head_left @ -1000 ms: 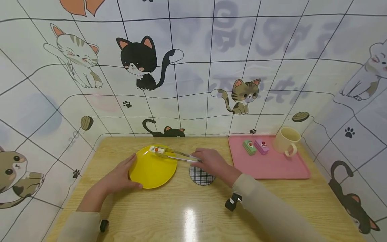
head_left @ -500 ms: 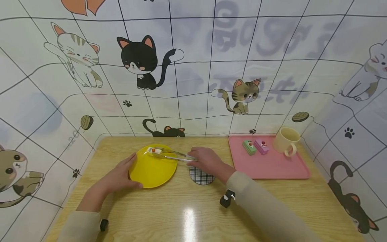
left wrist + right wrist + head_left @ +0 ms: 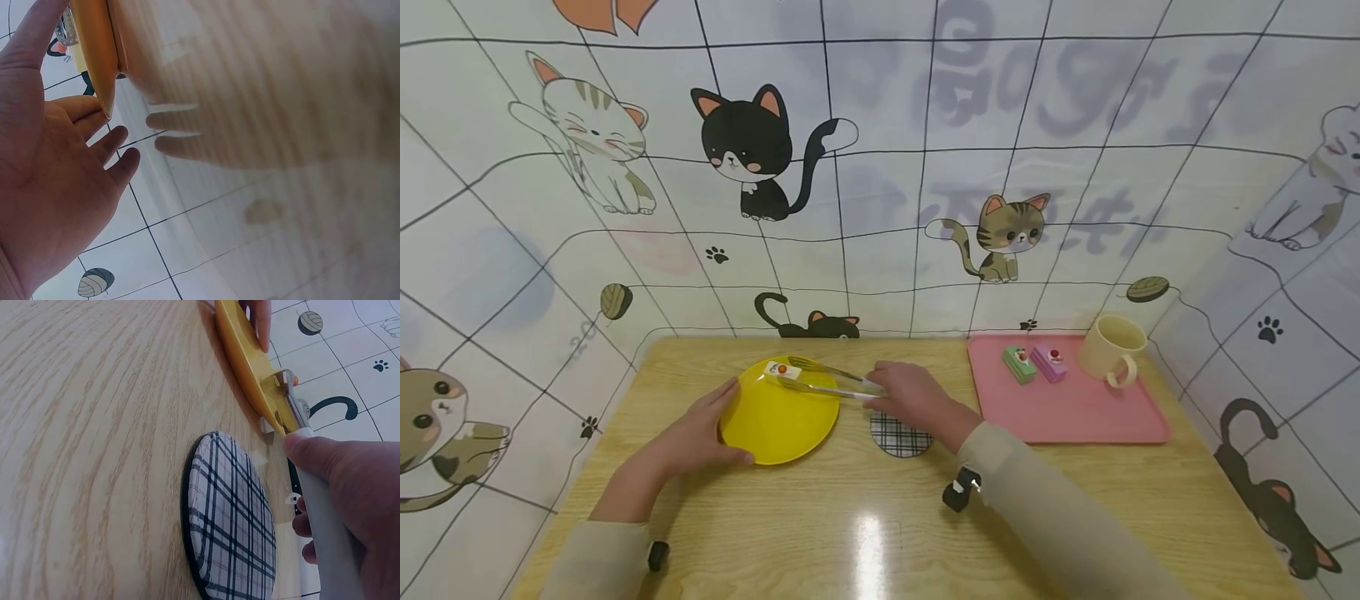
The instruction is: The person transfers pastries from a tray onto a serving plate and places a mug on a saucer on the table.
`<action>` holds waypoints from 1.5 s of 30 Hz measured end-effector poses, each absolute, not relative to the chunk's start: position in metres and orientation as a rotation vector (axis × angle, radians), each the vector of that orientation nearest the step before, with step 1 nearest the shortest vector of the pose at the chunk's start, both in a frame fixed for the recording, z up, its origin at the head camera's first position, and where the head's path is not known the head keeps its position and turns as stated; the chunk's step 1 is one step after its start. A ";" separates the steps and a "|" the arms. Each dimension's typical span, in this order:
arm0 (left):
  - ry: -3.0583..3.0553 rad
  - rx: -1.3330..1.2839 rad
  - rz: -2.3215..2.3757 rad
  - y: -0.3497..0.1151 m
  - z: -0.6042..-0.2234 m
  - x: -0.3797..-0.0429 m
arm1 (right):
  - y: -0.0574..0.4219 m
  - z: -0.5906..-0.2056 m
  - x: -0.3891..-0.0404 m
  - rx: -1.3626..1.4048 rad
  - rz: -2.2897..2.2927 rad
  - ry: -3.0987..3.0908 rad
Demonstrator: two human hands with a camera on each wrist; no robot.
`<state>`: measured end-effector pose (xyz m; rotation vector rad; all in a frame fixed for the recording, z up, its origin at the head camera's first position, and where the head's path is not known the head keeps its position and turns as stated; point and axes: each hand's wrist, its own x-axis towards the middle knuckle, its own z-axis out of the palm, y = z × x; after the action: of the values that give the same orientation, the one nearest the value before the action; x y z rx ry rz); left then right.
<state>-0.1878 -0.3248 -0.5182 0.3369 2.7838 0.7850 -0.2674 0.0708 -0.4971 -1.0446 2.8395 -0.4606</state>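
A yellow plate [image 3: 778, 425] lies on the wooden table, left of centre. My left hand [image 3: 696, 429] rests at its left rim. In the left wrist view, a finger touches the plate's edge while two others extend past it. My right hand [image 3: 917, 404] grips the light handle of metal tongs [image 3: 831, 392]. Their tips lie over the far part of the plate, one on each side of a small white toy cake [image 3: 783, 371] with an orange-red topping. In the right wrist view, my thumb lies along the handle [image 3: 331, 531].
A round plaid coaster [image 3: 898, 437] lies under my right hand. On the right, a pink tray [image 3: 1067, 421] bears a green toy cake [image 3: 1019, 365], a purple toy cake [image 3: 1049, 363] and a cream mug [image 3: 1111, 346]. A cat-printed wall [image 3: 880, 192] stands behind the table.
My right hand and the tongs have moved slightly left, and the white cake shifted left with them. The tongs' arms are now a little farther apart. My left hand has stayed at the plate.
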 end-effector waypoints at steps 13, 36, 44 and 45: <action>2.781 0.360 0.782 -0.320 -0.515 -0.187 | 0.087 -0.501 -0.258 -0.929 -0.513 2.865; 2.790 0.366 0.765 -0.320 -0.513 -0.187 | 0.169 -0.507 -0.221 -0.674 -0.805 2.981; 2.781 0.351 0.768 -0.322 -0.516 -0.189 | 0.209 -0.513 -0.203 -0.659 -0.796 3.092; 2.778 0.350 0.772 -0.322 -0.515 -0.189 | 0.215 -0.514 -0.200 -0.658 -0.790 3.103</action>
<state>-0.1888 -0.3217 -0.5153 0.3504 2.7776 0.7720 -0.2001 0.2151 -0.5138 -0.6577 3.1027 -0.7899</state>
